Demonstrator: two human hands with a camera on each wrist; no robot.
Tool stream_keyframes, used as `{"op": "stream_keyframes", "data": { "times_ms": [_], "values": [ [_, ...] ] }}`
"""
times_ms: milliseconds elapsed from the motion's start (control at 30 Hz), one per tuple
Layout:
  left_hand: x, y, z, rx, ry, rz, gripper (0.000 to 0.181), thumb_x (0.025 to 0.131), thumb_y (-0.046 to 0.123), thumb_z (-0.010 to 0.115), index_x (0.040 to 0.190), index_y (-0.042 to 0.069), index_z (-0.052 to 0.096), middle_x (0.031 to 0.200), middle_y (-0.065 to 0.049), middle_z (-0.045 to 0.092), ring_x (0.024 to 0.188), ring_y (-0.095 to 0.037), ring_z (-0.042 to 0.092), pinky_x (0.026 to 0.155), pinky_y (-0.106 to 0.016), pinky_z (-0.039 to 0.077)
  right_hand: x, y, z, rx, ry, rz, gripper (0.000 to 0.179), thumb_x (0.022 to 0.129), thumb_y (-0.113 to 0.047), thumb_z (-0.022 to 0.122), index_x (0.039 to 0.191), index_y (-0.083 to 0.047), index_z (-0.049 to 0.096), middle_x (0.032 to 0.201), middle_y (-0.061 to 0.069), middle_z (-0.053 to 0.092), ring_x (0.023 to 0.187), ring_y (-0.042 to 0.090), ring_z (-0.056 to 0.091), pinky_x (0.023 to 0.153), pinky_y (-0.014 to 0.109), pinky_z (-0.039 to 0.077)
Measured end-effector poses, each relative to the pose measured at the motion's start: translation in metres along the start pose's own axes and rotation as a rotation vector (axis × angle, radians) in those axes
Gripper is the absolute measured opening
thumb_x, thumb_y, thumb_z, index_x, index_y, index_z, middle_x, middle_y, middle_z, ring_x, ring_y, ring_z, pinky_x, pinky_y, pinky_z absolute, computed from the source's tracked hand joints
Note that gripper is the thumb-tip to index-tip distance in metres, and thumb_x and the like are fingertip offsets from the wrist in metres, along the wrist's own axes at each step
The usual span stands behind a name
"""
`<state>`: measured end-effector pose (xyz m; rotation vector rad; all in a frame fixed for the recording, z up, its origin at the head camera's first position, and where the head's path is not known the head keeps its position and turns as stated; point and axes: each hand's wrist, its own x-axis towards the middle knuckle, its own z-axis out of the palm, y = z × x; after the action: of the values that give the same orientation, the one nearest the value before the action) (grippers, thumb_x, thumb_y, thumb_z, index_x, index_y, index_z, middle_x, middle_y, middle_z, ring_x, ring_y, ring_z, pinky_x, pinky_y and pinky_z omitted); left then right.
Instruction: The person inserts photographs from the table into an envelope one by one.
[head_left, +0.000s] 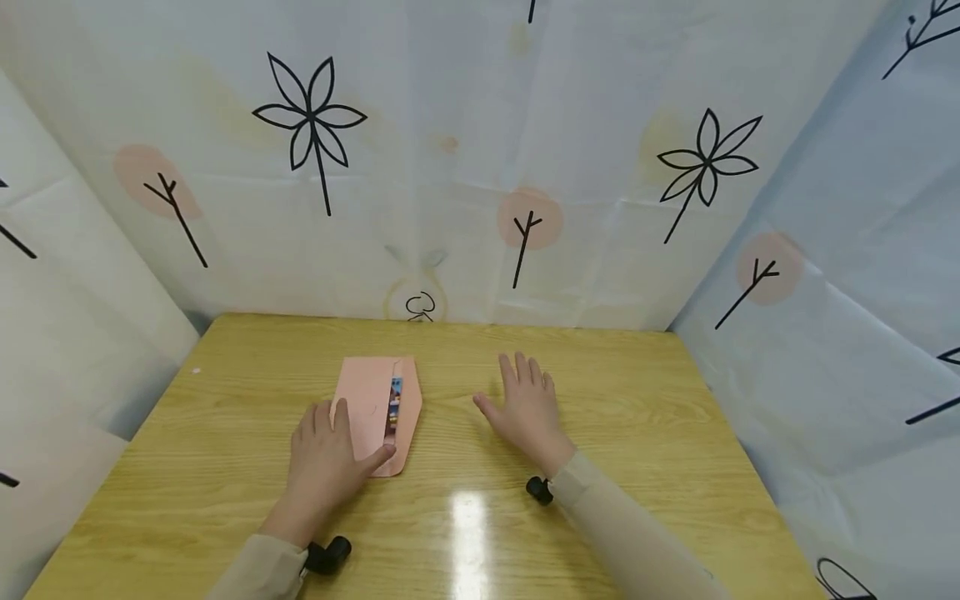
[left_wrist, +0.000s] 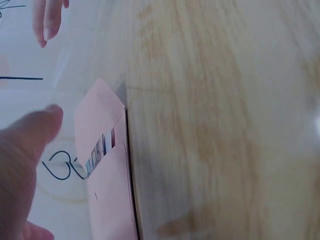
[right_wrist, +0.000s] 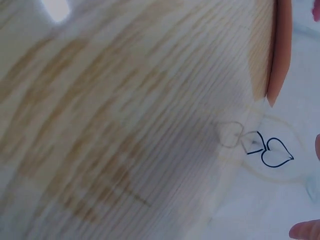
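Observation:
A pink envelope (head_left: 363, 392) lies on the table with its flap (head_left: 410, 408) unfolded to the right. Through its mouth shows a strip of a colourful printed card or picture (head_left: 394, 402); most of that is hidden inside. My left hand (head_left: 324, 461) is over the envelope's lower left part, fingers extended and thumb spread toward the flap. In the left wrist view the thumb (left_wrist: 37, 132) appears apart from the envelope (left_wrist: 111, 200). To the right of the envelope, my right hand (head_left: 529, 415) hovers with spread fingers, holding nothing.
The yellow wood-grain table (head_left: 630, 400) runs back to a white printed cloth (head_left: 450, 167) that hangs behind it and along both sides. Each wrist carries a small black camera (head_left: 330, 556). A bright reflection sits on the table near the front.

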<state>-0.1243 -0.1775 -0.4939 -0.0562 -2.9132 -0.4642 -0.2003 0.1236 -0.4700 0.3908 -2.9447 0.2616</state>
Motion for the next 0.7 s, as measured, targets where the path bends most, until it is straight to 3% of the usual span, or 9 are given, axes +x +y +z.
{"op": "stream_keyframes", "data": {
  "times_ms": [133,267,400,700],
  "values": [
    [-0.001,0.000,-0.003,0.033,-0.008,0.071,0.118,0.070,0.080,0.060,0.150,0.001,0.025,0.152,-0.029,0.016,0.140,-0.051,0.001,0.107,-0.065,0.003,-0.005,0.002,0.003,-0.089,-0.003,-0.019,0.094,0.085,-0.078,0.036,0.155,-0.016,0.021,0.157,0.018,0.019,0.143,0.041,0.015,0.109,0.061,0.013],
    [-0.004,-0.001,-0.006,0.099,-0.045,0.109,0.118,0.070,0.086,0.051,0.154,0.009,0.019,0.158,-0.024,0.005,0.142,-0.044,-0.013,0.107,-0.064,-0.005,-0.010,0.003,0.006,-0.121,0.000,-0.041,0.099,0.082,-0.082,0.034,0.155,-0.018,0.019,0.158,0.017,0.014,0.143,0.042,0.010,0.109,0.063,0.009],
    [-0.004,0.000,-0.007,0.113,-0.063,0.119,0.117,0.071,0.086,0.049,0.155,0.010,0.020,0.158,-0.022,0.004,0.142,-0.044,-0.014,0.107,-0.064,-0.007,-0.013,0.004,0.005,-0.141,0.014,-0.035,0.101,0.080,-0.084,0.033,0.155,-0.019,0.020,0.158,0.016,0.014,0.143,0.042,0.012,0.109,0.064,0.008],
    [-0.003,0.001,-0.007,0.115,-0.097,0.115,0.118,0.071,0.086,0.050,0.155,0.011,0.017,0.158,-0.023,0.005,0.142,-0.043,-0.014,0.106,-0.060,-0.015,-0.016,0.006,0.002,-0.134,-0.037,-0.005,0.104,0.078,-0.086,0.031,0.156,-0.019,0.014,0.159,0.014,0.008,0.144,0.041,0.005,0.109,0.064,0.005]
  ]
}}
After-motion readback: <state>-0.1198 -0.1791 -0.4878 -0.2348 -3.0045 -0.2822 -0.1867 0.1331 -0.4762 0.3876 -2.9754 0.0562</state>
